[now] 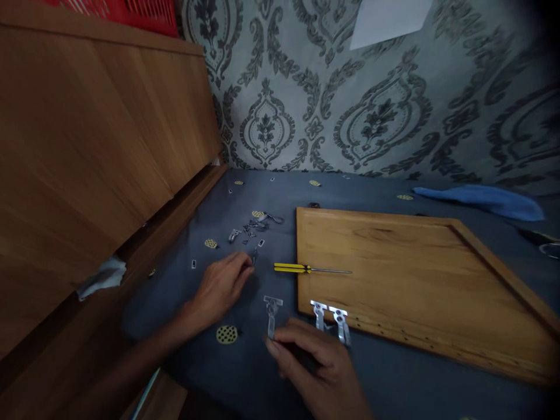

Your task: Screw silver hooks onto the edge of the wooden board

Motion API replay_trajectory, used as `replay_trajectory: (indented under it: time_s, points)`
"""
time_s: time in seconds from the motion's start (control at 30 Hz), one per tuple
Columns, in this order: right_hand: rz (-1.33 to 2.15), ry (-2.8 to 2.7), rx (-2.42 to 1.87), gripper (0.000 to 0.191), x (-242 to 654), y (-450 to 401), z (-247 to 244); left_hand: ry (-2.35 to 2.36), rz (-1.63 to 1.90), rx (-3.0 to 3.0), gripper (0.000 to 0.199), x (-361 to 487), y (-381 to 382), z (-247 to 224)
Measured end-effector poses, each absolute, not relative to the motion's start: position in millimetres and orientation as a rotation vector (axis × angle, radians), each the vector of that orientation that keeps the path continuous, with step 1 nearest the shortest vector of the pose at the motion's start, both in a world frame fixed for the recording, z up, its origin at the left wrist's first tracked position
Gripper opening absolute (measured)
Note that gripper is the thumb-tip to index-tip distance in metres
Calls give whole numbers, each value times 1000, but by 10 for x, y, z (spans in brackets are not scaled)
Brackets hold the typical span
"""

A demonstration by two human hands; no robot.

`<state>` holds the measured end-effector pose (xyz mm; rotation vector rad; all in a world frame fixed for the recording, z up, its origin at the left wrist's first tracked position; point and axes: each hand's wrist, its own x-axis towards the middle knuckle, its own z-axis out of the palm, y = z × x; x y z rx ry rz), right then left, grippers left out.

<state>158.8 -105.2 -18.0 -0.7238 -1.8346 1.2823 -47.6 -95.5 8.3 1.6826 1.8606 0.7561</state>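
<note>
Between my right hand's (321, 361) thumb and index finger is a silver cabinet hinge (272, 309), its wide plate pointing away from me. My left hand (225, 286) is lower left of a small scatter of hardware, fingers pinched at a small grey metal piece (255, 255) whose shape is partly hidden. Two more cabinet hinges (319, 315) lie side by side at the near edge of a wooden door panel (394, 256). A yellow-handled screwdriver (292, 268) rests with its shaft over the panel. Beyond my left hand are a metal hinge part (234, 235) and several screws (249, 233).
A wooden cabinet (100, 116) stands along the left, with a red basket (144, 14) on top. Dark patterned cloth (262, 192) covers the surface. At the back right lies a blue cloth (485, 198), before a wall with patterned paper (306, 105).
</note>
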Motion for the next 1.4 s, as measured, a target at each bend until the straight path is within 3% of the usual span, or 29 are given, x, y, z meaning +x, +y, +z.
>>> replay_trajectory:
  time_s: [0.07,0.37,0.93,1.4]
  points:
    - [1253,-1853,-717,24,1623,-1060,-204,2004,674,1736,6,-552,-825,37]
    - [1217,-1910,-709,23,1686,-1061,-262,2142,458,1888,5,-526,-629,-107]
    - [1140,-1870,-736,22,1676,-1049,-224,1691,1096,1628,20,-444,-971,-82]
    - [1165,-1789,-784,22,1663,-997,-116,1542,1159,1295,28,-160,-1211,143]
